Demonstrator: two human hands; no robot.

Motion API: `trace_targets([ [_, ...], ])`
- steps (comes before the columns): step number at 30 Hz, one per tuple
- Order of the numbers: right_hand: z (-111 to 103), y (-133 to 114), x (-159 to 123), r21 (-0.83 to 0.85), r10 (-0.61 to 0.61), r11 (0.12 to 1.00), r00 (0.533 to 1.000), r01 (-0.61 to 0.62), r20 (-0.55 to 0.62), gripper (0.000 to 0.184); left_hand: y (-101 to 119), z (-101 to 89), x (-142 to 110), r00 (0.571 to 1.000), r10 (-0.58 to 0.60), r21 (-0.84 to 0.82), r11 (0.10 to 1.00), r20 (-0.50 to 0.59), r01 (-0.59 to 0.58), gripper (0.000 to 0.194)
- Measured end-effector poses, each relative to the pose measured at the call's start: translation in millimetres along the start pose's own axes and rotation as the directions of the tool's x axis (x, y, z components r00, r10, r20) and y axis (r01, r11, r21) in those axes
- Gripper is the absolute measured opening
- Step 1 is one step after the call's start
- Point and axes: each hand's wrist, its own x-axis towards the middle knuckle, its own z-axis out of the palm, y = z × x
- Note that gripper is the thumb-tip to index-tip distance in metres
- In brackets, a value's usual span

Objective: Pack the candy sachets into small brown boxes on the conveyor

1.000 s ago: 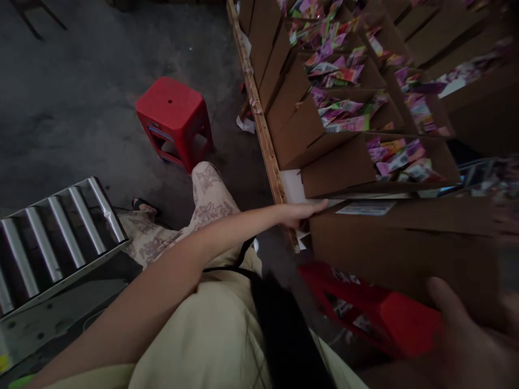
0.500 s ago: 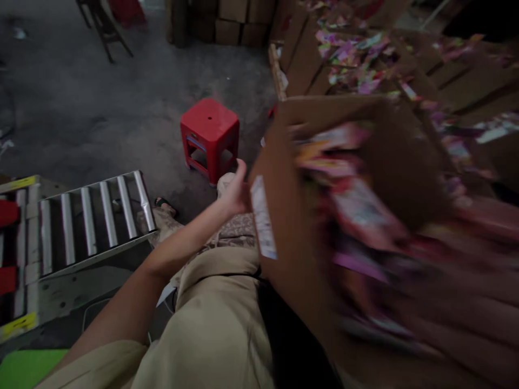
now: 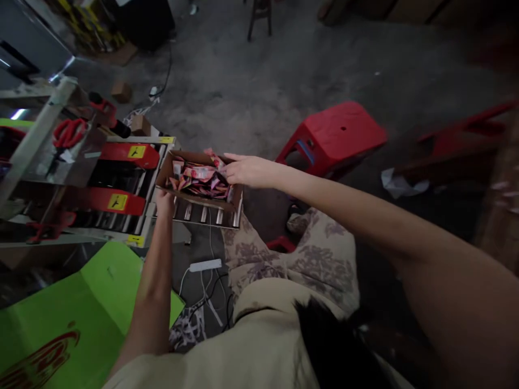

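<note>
An open-topped cardboard box [image 3: 194,201] filled with pink and red snack packets [image 3: 198,173] sits over the end of a roller conveyor [image 3: 187,212]. My left hand [image 3: 164,201] is closed on the box's near left corner, its fingers partly hidden under the box. Across the right-hand rim lies my right hand [image 3: 249,170], its fingers bent over the wall and touching the top packets, with one finger stretched along the far edge. Its thumb is hidden.
A taping machine with red guides [image 3: 130,155] and red-handled scissors [image 3: 68,133] stands left along the conveyor. A red plastic stool [image 3: 344,129] is at the right. Below lie a green carton [image 3: 105,286] and a white power strip [image 3: 205,265] with cables.
My view has swung left. The box of packets has gone from close at my right side to the conveyor end at my left, and my left hand now grips its left corner.
</note>
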Motion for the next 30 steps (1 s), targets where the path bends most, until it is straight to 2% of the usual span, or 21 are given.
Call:
trace_targets([
  [3,-4.4,0.0,8.1,0.113,0.049,0.993,0.986,-0.031,-0.157,0.038,9.8,-33.6,19.4,0.992,0.107,-0.078,0.991,-0.070,-0.112,0.047],
  [5,-2.1,-3.0,14.2,0.192,0.123,0.979,0.961,-0.075,-0.249,0.050,23.3,-48.1,29.7,0.991,0.136,-0.038,0.990,-0.011,-0.136,0.048],
  [6,3.0,-2.9,20.8,0.216,0.138,0.973,0.959,-0.084,-0.247,0.055,31.8,-53.1,33.3,0.990,0.137,0.018,0.990,0.038,-0.138,0.048],
  [8,21.7,1.3,41.0,0.229,0.107,0.971,0.984,-0.071,-0.144,0.058,51.7,-58.0,36.7,0.975,0.125,0.162,0.975,0.183,-0.155,0.046],
  [9,34.2,4.5,53.1,0.224,0.084,0.972,0.994,-0.065,-0.076,0.057,62.4,-57.7,36.5,0.949,0.100,0.249,0.952,0.299,-0.178,0.048],
  [10,47.5,7.7,64.8,0.214,0.072,0.975,0.997,-0.067,-0.017,0.055,73.1,-55.4,35.2,0.899,0.053,0.337,0.916,0.434,-0.216,0.052],
  [12,71.9,12.2,83.1,0.182,0.094,0.978,0.995,-0.099,0.040,0.049,91.4,-46.1,30.5,0.745,-0.079,0.473,0.815,0.663,-0.335,0.065],
  [13,81.0,13.0,88.3,0.164,0.114,0.979,0.993,-0.120,0.041,0.047,97.7,-39.9,27.8,0.678,-0.129,0.510,0.762,0.724,-0.399,0.070],
  [14,87.3,13.1,90.8,0.151,0.132,0.979,0.991,-0.136,0.037,0.045,101.6,-33.5,25.4,0.638,-0.154,0.528,0.719,0.754,-0.452,0.071],
  [15,90.5,12.7,90.8,0.149,0.145,0.978,0.989,-0.148,0.029,0.045,102.8,-27.4,23.8,0.624,-0.163,0.540,0.692,0.764,-0.480,0.070],
  [17,88.2,12.0,85.5,0.216,0.138,0.967,0.990,-0.138,0.016,0.044,98.3,-18.1,23.7,0.646,-0.177,0.562,0.689,0.742,-0.457,0.062],
  [19,76.4,12.9,77.1,0.387,0.120,0.917,0.992,-0.097,-0.035,0.041,87.5,-12.8,27.5,0.691,-0.211,0.589,0.718,0.691,-0.370,0.059],
  [21,58.8,16.8,69.4,0.558,0.168,0.828,0.974,-0.057,-0.149,0.041,74.6,-9.8,32.9,0.768,-0.200,0.626,0.716,0.608,-0.309,0.061],
  [23,40.3,23.4,63.8,0.612,0.309,0.787,0.907,-0.075,-0.285,0.041,62.7,-6.7,36.4,0.854,-0.105,0.684,0.651,0.510,-0.329,0.065],
  [25,27.6,28.9,58.7,0.551,0.432,0.817,0.812,-0.168,-0.393,0.045,54.1,-3.0,35.7,0.913,0.029,0.770,0.527,0.406,-0.359,0.073],
  [26,25.5,29.1,55.6,0.499,0.462,0.837,0.777,-0.224,-0.427,0.048,51.4,-0.9,33.1,0.930,0.084,0.813,0.462,0.358,-0.355,0.078],
  [27,27.0,26.6,51.7,0.444,0.471,0.855,0.762,-0.270,-0.444,0.054,49.8,1.3,28.9,0.941,0.124,0.849,0.406,0.314,-0.337,0.082],
  [28,32.1,21.1,47.1,0.391,0.466,0.869,0.767,-0.304,-0.441,0.060,49.3,4.1,23.0,0.950,0.156,0.878,0.365,0.271,-0.310,0.085],
  [30,51.1,3.9,37.0,0.292,0.445,0.890,0.807,-0.350,-0.388,0.073,50.2,12.7,6.5,0.957,0.230,0.912,0.329,0.176,-0.247,0.086],
])
